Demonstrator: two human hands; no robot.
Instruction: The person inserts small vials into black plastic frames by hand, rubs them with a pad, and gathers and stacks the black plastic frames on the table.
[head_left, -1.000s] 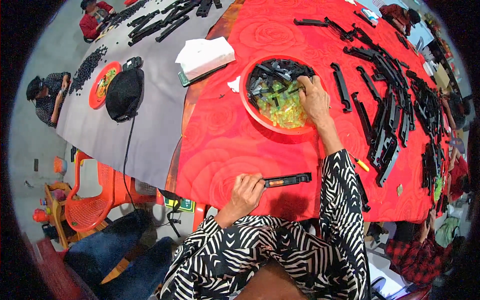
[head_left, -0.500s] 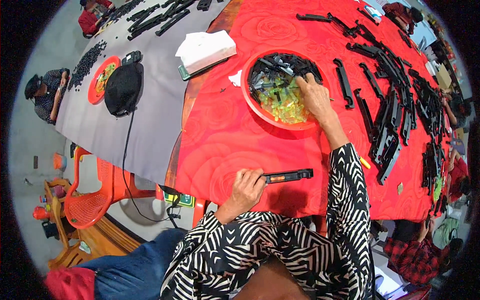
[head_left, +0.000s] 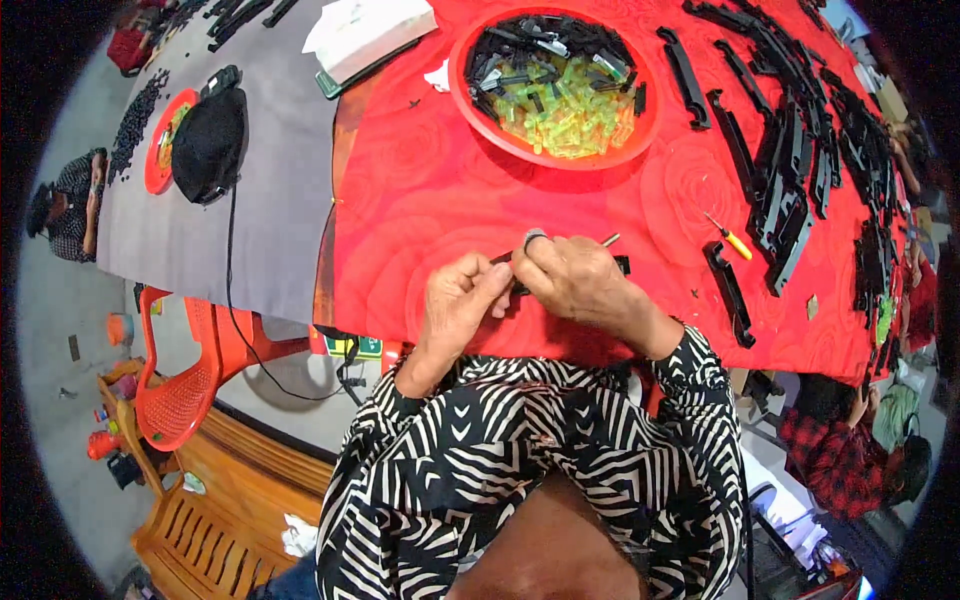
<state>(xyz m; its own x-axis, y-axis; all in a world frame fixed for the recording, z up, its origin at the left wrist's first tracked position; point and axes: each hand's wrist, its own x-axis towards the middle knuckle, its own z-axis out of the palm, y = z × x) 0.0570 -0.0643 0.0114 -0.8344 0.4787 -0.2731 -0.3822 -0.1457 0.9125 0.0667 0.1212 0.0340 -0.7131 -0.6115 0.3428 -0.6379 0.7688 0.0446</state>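
Observation:
Close to the table's front edge, my left hand (head_left: 460, 302) and my right hand (head_left: 580, 280) meet over a long black plastic bar (head_left: 623, 265), mostly covered by the fingers. My left hand grips its left part with thumb and fingers. The right fingers are pinched together at the bar; what lies between them is hidden. A thin rod (head_left: 612, 240) pokes out beside the right knuckles. Beyond the hands stands a red basin (head_left: 480, 128) with small yellow-green translucent pieces (head_left: 560, 118) and small black pieces (head_left: 515, 42).
Right of my hands lie a yellow-handled screwdriver (head_left: 738, 245) and a single black bar (head_left: 727, 295). Many more bars (head_left: 785, 190) are heaped farther right. A tissue pack (head_left: 365, 35) and black cap (head_left: 210, 148) lie left. Other people sit around the tables.
My right hand has left the basin and come back to the black bar beside my left hand. The view has shifted, so the basin sits higher in the picture.

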